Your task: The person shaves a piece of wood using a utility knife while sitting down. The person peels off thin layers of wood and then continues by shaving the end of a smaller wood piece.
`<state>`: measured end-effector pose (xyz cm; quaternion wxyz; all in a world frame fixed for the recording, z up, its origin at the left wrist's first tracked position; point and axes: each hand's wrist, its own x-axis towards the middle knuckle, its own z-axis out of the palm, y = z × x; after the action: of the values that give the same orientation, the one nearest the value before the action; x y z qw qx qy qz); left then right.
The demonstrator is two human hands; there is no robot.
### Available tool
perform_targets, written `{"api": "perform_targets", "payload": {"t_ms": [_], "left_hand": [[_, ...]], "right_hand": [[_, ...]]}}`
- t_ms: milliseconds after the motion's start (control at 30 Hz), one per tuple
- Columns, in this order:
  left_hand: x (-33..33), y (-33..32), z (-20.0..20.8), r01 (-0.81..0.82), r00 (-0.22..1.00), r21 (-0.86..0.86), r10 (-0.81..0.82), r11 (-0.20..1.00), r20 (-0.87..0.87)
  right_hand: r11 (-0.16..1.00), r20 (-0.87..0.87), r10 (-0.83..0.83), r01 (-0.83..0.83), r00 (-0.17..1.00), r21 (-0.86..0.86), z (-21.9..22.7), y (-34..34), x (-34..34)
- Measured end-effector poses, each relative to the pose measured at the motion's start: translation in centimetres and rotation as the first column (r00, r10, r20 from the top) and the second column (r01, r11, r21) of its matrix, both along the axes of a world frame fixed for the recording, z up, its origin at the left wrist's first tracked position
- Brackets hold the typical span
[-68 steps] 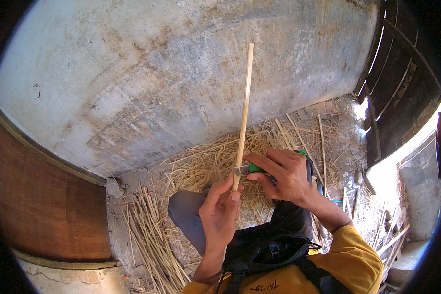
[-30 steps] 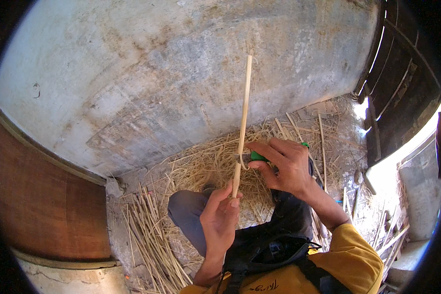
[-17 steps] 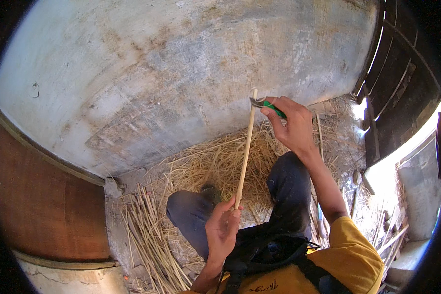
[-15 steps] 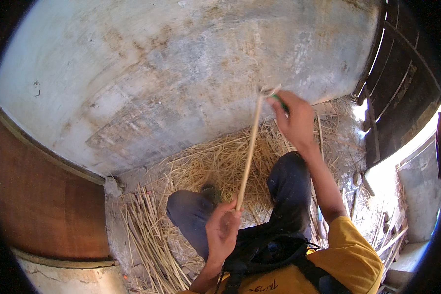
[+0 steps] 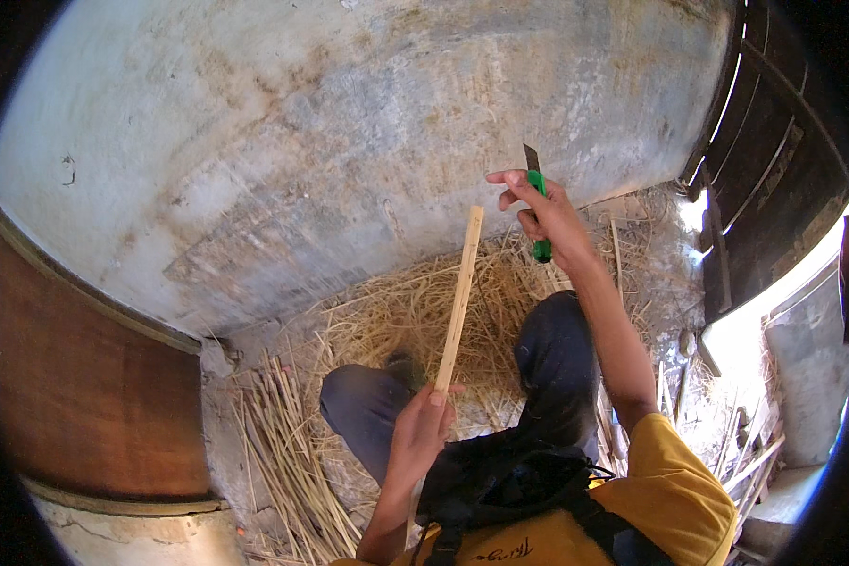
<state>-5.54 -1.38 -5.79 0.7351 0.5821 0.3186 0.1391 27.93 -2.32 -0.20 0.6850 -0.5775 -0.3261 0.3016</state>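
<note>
Head view: fingers of the left hand (image 5: 417, 436) pinch the low end of a pale stick (image 5: 459, 302), maybe so its long part sticks out free toward one o'clock. At three o'clock from its tip, the right hand (image 5: 558, 219) loosely holds a green knife (image 5: 537, 184), some fingers spread, blade toward twelve, perhaps to keep it off the stick. Thin curly strips (image 5: 502, 283) lie beneath; more sticks (image 5: 292, 453) lie at nine o'clock from the left hand.

Dressed in a mustard-yellow shirt (image 5: 684, 491), dark script (image 5: 507, 551) across it, black straps (image 5: 615, 530), black front bag (image 5: 486, 486), dark blue-grey trousers (image 5: 558, 344)
</note>
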Motion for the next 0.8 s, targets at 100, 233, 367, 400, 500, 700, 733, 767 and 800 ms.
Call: {"api": "perform_targets", "payload": {"t_ms": [100,233,367,400,500,700,733,767,800], "left_hand": [[0.9,0.3,-0.9,-0.039,0.998,0.091,0.043,0.995,-0.041],[1.3,0.5,-0.6,-0.082,0.991,0.031,0.084,0.996,-0.104],[1.4,1.1,-1.2,-0.041,0.996,-0.047,0.037,0.998,-0.076],[1.3,1.2,-1.3,-0.042,0.996,-0.092,0.035,0.995,-0.080],[1.8,1.4,-0.6,-0.050,0.992,-0.137,0.034,0.989,-0.119],[2.1,1.7,-0.5,-0.009,0.996,-0.254,-0.013,0.967,-0.087],[2.2,1.8,-0.7,-0.010,0.996,-0.253,-0.013,0.967,-0.088],[2.3,2.0,-0.9,0.020,0.997,-0.237,-0.036,0.971,-0.062],[2.4,2.1,-0.9,0.049,0.998,-0.219,-0.058,0.974,-0.037]], "right_hand": [[0.991,-0.075,0.103,-0.096,0.992,0.094,-0.3,0.6,-0.6],[0.992,0.050,0.122,-0.122,0.991,0.016,-0.2,1.3,-2.0],[0.991,0.038,0.128,-0.130,0.991,0.031,0.2,1.2,-2.4],[0.990,0.026,0.134,-0.135,0.991,0.035,0.4,1.2,-2.5],[0.995,0.051,0.098,-0.098,0.994,-0.015,1.2,0.7,-3.4],[0.994,0.019,0.100,-0.101,0.995,0.047,-0.2,0.8,-2.6],[0.994,0.018,0.100,-0.101,0.995,0.048,-0.1,0.8,-2.8],[0.994,0.032,0.090,-0.092,0.995,0.054,0.0,0.9,-3.2],[0.995,0.045,0.080,-0.082,0.996,0.060,0.1,0.9,-3.5]]}}
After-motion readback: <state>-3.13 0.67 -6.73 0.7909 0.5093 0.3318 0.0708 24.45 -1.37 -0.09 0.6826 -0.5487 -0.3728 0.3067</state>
